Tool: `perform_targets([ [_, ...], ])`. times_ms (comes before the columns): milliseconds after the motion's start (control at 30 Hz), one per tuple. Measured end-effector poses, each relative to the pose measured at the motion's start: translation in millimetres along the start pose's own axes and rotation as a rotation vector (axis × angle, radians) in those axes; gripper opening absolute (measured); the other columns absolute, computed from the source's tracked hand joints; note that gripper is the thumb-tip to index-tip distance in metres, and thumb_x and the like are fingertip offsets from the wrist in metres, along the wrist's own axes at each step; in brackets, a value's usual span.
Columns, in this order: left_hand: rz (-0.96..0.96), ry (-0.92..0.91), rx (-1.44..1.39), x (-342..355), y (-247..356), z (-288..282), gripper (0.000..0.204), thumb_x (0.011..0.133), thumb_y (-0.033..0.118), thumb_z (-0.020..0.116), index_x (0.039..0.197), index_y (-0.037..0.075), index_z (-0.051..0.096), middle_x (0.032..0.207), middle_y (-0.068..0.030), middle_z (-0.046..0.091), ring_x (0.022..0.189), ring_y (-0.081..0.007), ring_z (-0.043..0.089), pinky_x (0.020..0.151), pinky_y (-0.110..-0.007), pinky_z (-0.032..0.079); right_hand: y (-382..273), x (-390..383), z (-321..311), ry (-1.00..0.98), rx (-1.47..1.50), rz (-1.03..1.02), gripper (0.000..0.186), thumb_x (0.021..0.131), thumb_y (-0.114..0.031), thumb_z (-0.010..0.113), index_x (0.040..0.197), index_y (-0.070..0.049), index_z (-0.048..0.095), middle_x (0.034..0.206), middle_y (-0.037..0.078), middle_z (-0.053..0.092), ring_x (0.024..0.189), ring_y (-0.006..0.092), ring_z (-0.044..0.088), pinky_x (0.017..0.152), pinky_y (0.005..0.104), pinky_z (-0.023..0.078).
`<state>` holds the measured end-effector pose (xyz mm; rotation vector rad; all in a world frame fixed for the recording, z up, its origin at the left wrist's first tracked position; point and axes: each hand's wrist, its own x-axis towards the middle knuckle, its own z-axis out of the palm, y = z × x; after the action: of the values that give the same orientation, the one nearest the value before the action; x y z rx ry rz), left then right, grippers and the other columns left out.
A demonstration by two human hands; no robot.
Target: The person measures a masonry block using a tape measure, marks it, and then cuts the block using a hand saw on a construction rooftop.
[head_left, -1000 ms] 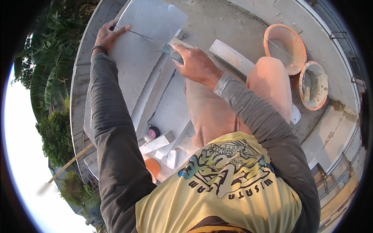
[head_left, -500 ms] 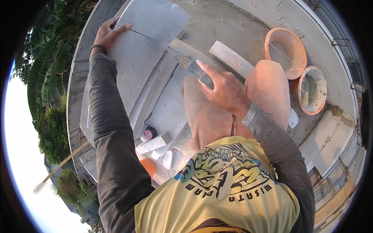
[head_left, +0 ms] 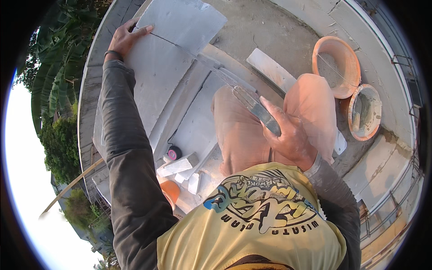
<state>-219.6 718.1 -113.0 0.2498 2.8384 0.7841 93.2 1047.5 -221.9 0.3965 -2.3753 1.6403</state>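
Note:
A pale grey lightweight concrete block (head_left: 155,67) lies on other slabs at the upper left. My left hand (head_left: 127,39) grips its left edge beside a dark cut line, thumb on top and the other fingers partly hidden over the edge. Beyond the cut is the block's far part (head_left: 182,23). My right hand (head_left: 291,137) is closed around the handle of a handsaw (head_left: 256,110), above my bent knees. Its thin blade, smeared by motion, reaches up and left into the cut.
Below the block lie a black-and-pink tape measure (head_left: 174,153) and pale offcuts (head_left: 178,165). An orange container (head_left: 170,192) is partly behind my left arm. At right stand two orange buckets (head_left: 320,58), (head_left: 379,108). A long pale strip (head_left: 271,69) lies past my knees.
My right hand has drawn the saw back, down and to the right, toward my body. My left hand stays on the block.

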Motion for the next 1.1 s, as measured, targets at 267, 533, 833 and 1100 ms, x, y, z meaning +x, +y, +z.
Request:
perform_targets([
  [267,0.050,0.043,-0.009,9.6,-5.6,0.9,0.077,0.073,0.044,0.084,0.133,0.002,0.062,0.107,-0.0150,0.072,0.091,-0.0240,0.071,0.086,-0.036,0.056,36.7,88.4,56.1,-0.026,-0.087,-0.004,0.054,0.085,-0.006,0.070,0.135,0.002,0.054,0.108,0.027,0.068,0.094,0.0413,0.069,0.081,0.0439,0.058],
  [533,0.076,-0.045,0.015,4.5,-0.4,7.5,0.072,0.071,0.047,0.085,0.127,0.005,0.067,0.107,-0.0147,0.073,0.091,-0.0246,0.072,0.085,-0.035,0.056,-14.0,-8.3,-9.7,-0.069,-0.028,0.050,0.053,0.085,0.000,0.069,0.136,0.004,0.052,0.112,0.026,0.069,0.097,0.0343,0.072,0.078,0.0378,0.059],
  [833,0.075,-0.061,-0.012,3.7,2.1,17.6,0.071,0.073,0.047,0.083,0.126,0.003,0.067,0.104,-0.0163,0.073,0.085,-0.0266,0.073,0.082,-0.037,0.059,10.4,44.4,51.4,-0.015,-0.004,0.045,0.057,0.085,-0.001,0.070,0.139,0.002,0.050,0.112,0.028,0.068,0.096,0.0367,0.071,0.079,0.0381,0.059],
  [1100,0.049,-0.073,0.021,-6.8,10.9,19.5,0.080,0.071,0.048,0.083,0.133,0.003,0.061,0.115,-0.0147,0.068,0.109,-0.0271,0.065,0.096,-0.037,0.049,5.2,6.0,2.2,-0.093,-0.052,0.050,0.062,0.080,-0.002,0.070,0.139,0.001,0.051,0.115,0.023,0.069,0.098,0.0345,0.072,0.077,0.0383,0.060],
])
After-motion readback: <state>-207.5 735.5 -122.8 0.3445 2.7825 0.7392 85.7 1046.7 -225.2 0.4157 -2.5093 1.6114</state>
